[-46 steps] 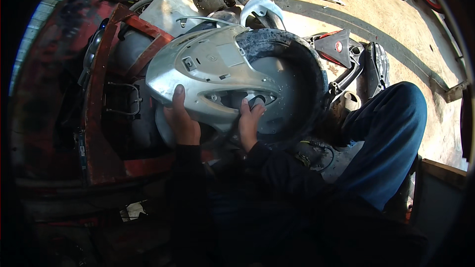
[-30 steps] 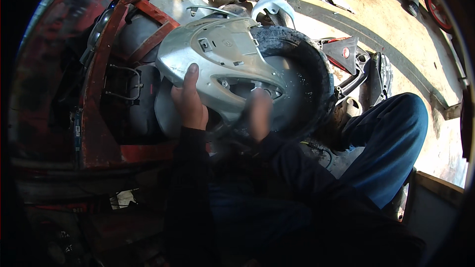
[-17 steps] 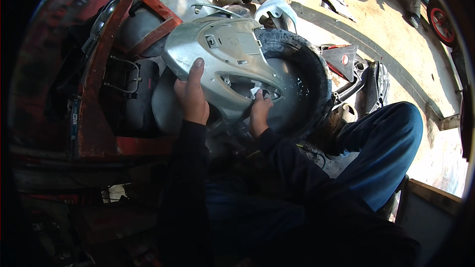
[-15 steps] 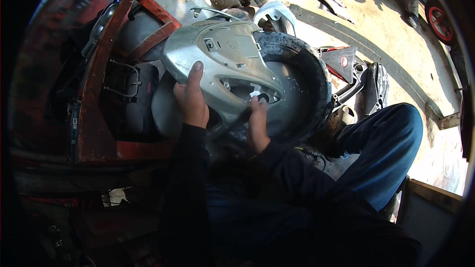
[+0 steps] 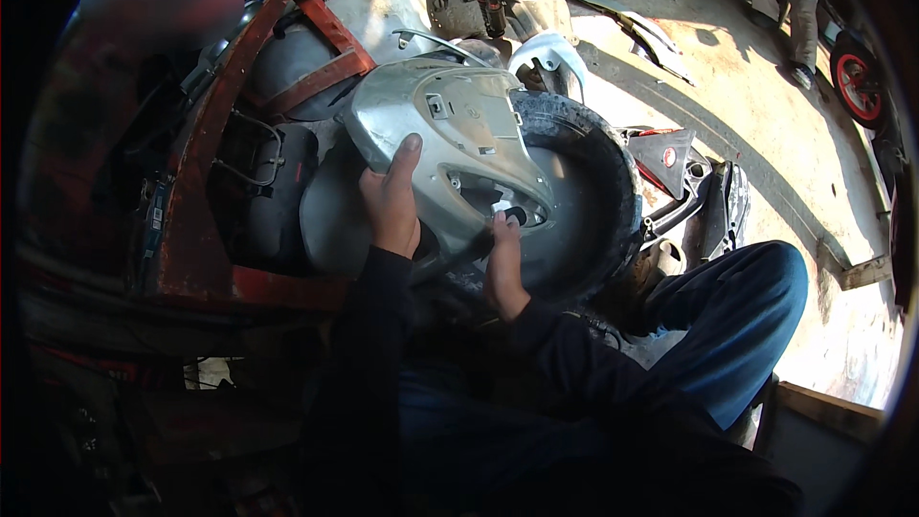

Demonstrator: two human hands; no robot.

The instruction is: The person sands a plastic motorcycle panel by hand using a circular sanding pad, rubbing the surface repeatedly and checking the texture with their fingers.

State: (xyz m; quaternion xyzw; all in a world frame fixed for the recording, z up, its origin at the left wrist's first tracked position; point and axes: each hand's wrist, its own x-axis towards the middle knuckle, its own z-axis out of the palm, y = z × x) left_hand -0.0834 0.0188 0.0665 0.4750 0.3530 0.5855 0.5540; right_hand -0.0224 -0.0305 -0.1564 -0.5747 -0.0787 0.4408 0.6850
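Left grip [image 5: 391, 203] clasping silver panel [image 5: 469, 115] over black tire [image 5: 576, 126], right grip [image 5: 504, 266] at its opening [image 5: 473, 190] (hold unclear)

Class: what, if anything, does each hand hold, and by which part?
The left hand holds the silver panel by its near-left edge. The right hand is at a small dark object; whether it's gripped cannot be told.

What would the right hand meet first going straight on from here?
Likely the silver panel, at the far edge of its opening: the right hand points across it, a small dark piece at its fingertips. Depth is unclear, so it may dip inside instead.
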